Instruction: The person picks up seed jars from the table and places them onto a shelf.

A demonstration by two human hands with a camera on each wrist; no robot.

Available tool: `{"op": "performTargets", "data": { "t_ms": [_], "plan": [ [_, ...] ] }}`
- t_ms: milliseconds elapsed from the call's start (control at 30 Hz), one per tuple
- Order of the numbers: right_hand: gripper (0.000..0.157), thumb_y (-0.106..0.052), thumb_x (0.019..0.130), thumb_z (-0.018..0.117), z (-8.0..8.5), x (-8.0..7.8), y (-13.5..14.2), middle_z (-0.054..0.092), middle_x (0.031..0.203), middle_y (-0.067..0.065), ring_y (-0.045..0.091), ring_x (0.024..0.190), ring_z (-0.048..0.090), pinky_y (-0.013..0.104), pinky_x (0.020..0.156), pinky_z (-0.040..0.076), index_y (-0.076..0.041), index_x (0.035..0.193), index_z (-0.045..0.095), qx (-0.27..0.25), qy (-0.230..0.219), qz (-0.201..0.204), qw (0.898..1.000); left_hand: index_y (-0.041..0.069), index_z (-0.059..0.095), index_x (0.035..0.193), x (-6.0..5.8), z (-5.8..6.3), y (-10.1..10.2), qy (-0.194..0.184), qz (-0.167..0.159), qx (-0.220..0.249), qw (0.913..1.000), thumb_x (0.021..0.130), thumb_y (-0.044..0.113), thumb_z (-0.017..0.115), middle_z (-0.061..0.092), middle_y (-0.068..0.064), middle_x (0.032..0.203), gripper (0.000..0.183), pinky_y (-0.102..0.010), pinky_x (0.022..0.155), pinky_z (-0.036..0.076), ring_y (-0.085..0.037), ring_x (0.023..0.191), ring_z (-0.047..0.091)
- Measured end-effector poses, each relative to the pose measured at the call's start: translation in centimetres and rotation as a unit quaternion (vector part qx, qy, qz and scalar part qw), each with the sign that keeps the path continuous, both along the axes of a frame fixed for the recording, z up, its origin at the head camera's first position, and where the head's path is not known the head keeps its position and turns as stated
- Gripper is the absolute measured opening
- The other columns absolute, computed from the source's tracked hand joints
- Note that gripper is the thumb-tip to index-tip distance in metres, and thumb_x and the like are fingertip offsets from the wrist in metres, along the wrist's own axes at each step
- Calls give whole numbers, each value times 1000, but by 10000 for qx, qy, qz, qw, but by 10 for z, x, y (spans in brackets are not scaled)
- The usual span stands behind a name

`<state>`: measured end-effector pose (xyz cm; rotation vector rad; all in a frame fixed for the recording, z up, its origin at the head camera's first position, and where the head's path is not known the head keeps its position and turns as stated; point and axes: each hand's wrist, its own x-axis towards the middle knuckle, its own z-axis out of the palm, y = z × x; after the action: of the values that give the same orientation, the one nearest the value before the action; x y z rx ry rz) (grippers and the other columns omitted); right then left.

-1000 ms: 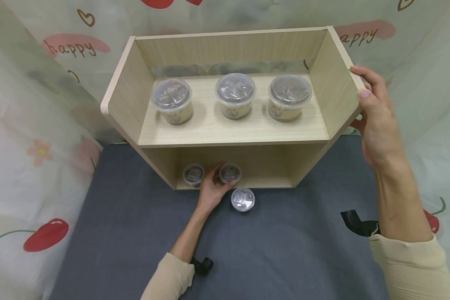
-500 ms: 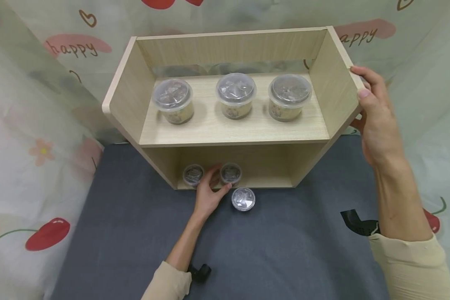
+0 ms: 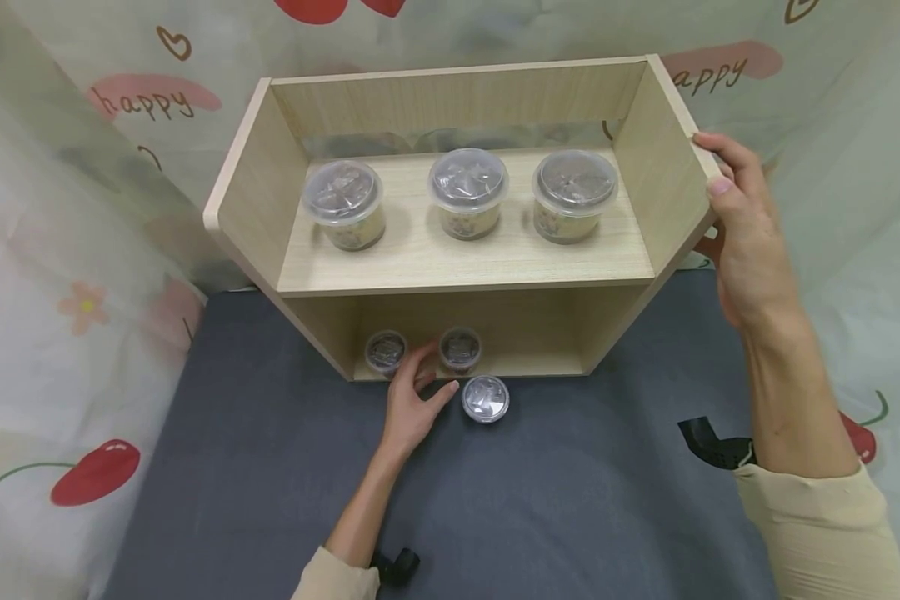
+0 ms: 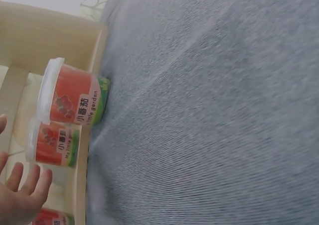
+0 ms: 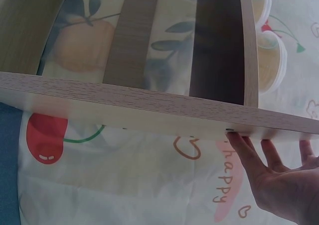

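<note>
My left hand [image 3: 412, 404] is beside the middle lidded tub [image 3: 460, 348], thumb and fingers spread and apart from it. That tub stands at the lower level's front edge in a pale wooden shelf [image 3: 465, 287]; the left wrist view shows its red-and-green label. To its left stands another lidded tub [image 3: 386, 351], partly behind my fingers. A third small tub [image 3: 486, 399] with a shiny lid sits on the cloth just in front of the shelf. My right hand [image 3: 753, 233] grips the edge of the shelf's right side panel [image 3: 667, 158], thumb on the front edge.
On the upper level stand three larger lidded cups, the left cup [image 3: 345, 204], middle cup [image 3: 468, 192] and right cup [image 3: 573, 196]. Grey-blue cloth [image 3: 570, 500] covers the table. A patterned curtain [image 3: 82, 250] hangs behind and at both sides.
My left hand has let go of the middle tub and drawn back slightly toward me, its fingers spreading; the tub stays in place. The right hand keeps its grip on the shelf.
</note>
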<state>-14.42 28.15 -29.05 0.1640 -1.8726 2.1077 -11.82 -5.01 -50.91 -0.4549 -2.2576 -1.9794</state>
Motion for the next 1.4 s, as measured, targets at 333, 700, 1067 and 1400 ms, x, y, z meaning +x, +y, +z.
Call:
{"op": "performTargets", "data": {
  "t_ms": [333, 700, 1067, 1400],
  "plan": [
    [38, -22, 98, 49, -1, 0, -1, 44, 136, 11, 26, 104, 48, 37, 75, 44, -20, 136, 54, 25, 24, -58, 10000, -15, 51, 132, 14, -9, -5, -322, 13, 202, 9993, 81, -11, 74, 56, -35, 126, 56, -65, 89, 47, -53, 111, 58],
    [38, -22, 99, 46, -1, 1, -1, 43, 137, 10, 25, 106, 48, 36, 76, 44, -21, 136, 54, 112, -25, -93, 9999, -15, 57, 125, 22, -20, -5, -412, -360, 212, 9983, 82, -9, 74, 60, -36, 120, 46, -63, 92, 46, -54, 111, 58],
    [38, -23, 100, 48, 0, 1, -1, 41, 139, 10, 26, 108, 47, 38, 78, 42, -21, 137, 54, 145, -7, -89, 9999, -12, 57, 130, 22, -22, -2, -639, -804, -48, 9947, 83, -9, 74, 58, -31, 129, 49, -60, 99, 44, -49, 120, 55],
    [39, -25, 99, 48, -1, 1, -2, 38, 141, 9, 26, 110, 45, 38, 79, 41, -22, 138, 54, 166, 0, -124, 9998, -11, 55, 133, 16, -41, 5, -547, -1104, -146, 9923, 82, -11, 74, 56, -30, 133, 55, -56, 99, 45, -45, 121, 56]
  ]
}}
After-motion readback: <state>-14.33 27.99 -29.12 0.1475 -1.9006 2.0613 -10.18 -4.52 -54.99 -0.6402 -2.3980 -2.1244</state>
